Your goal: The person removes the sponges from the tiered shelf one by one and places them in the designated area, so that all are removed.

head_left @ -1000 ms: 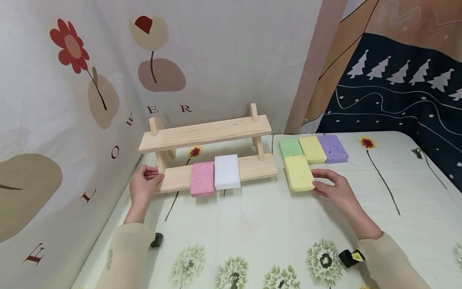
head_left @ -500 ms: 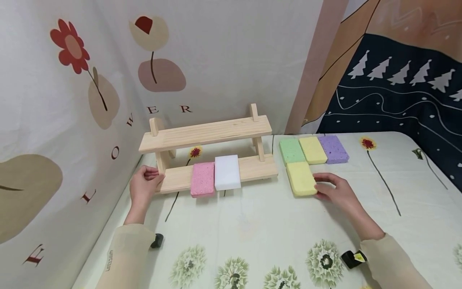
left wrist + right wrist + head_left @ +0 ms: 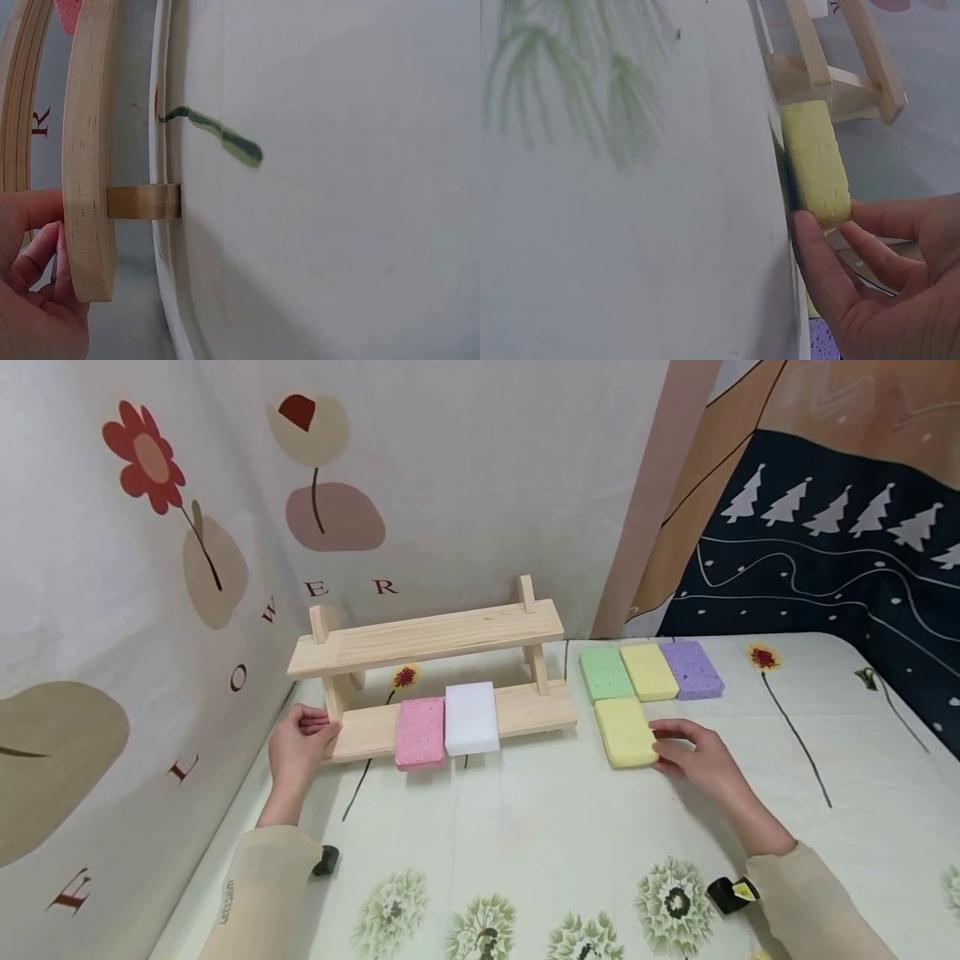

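Leftmost, left hand (image 3: pixel 298 752) at the end of the two-tier pale wooden rack (image 3: pixel 431 639) — grip closed round the lower board's end, thumb on top, fingers curled beneath, as seen from the left wrist view (image 3: pixel 34 300). On the lower board, a pink rectangular sponge (image 3: pixel 420 732) and a white foam block (image 3: pixel 472 718), side by side and touching, both overhanging the front edge. Further right, on the table with the flower-print cloth (image 3: pixel 525 827), a pale yellow rectangular sponge (image 3: pixel 626 732) lying flat just in front of a row of three: green sponge (image 3: pixel 605 674), second yellow sponge (image 3: pixel 649 671), purple sponge (image 3: pixel 693 668), set edge to edge. Right hand (image 3: pixel 701 757) against the right side of the front yellow sponge — grip pinching its edge, thumb at the near corner, fingertips (image 3: pixel 855 208) on the top face. Small black clips near each beige sleeve cuff.
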Motion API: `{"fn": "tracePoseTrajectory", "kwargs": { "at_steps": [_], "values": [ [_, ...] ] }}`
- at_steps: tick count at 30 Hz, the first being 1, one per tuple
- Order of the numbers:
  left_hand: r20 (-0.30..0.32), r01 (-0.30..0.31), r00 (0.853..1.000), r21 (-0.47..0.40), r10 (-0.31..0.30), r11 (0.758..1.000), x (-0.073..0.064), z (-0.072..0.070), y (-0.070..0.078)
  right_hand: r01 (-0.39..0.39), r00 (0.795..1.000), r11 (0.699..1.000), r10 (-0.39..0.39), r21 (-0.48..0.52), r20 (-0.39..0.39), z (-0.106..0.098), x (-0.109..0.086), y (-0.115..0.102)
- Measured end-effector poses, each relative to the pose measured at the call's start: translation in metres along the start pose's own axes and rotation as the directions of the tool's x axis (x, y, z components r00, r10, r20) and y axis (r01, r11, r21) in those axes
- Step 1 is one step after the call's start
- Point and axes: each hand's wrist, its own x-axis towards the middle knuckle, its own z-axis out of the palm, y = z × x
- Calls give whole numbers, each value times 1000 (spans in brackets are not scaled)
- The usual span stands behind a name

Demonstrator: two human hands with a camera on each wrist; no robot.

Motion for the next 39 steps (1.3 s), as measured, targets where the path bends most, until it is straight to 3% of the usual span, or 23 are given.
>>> {"fn": "tracePoseTrajectory", "kwargs": {
  "at_steps": [20, 29, 39],
  "values": [
    [-11, -6, 1000, -7, 6, 1000, 0, -1, -1, -10, 997, 999, 12, -32, 70, -4, 1, -3],
    [-20, -22, 1000, -6, 22, 1000, -1, 0, 0, 61, 998, 994, -59, -88, 19, -6, 0, -3],
    [-19, -17, 1000, -3, 17, 1000, -1, 1, -1, 62, 997, 983, -69, -173, -35, -4, -2, -17]
  ]
}}
